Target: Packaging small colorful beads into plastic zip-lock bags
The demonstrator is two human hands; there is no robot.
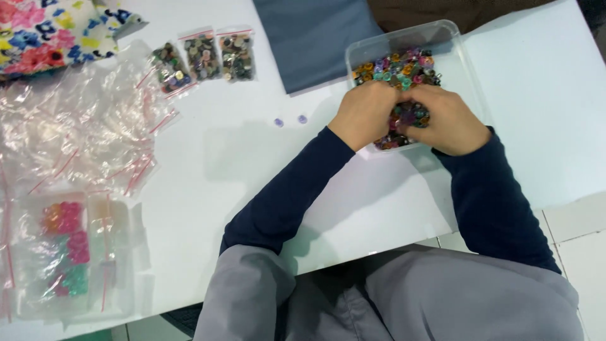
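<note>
Hands meet inside a clear rectangular plastic tub [466, 60] that sits near the far right part of the white desk [252, 164]. The tub holds a heap of small mixed-colour buttons [398, 69], orange, teal, purple and dark ones among them. The left hand [365, 113] rests knuckles up on the near left part of the heap, fingers curled down into the buttons; the right hand [445, 120] lies just beside it, fingers likewise bent inward, the two hands touching or nearly so over the middle of the tub. Whether either hand has pinched a button I cannot tell, since the fingertips are buried. Both arms wear dark navy sleeves [284, 196].

Two loose pale purple buttons [290, 120] lie on the desk just left of the left hand. Three small filled zip bags of dark buttons [203, 58] lie in a row towards the far edge, well left of the tub. A loose pile of empty clear zip bags with red seals [82, 120] spreads along the left side, and a clear bag of pink, orange and green buttons [66, 249] sits at the near left corner. A folded grey-blue cloth [309, 38] lies at the far edge, beside the tub, and a flowered fabric [50, 31] fills the far left corner.
</note>
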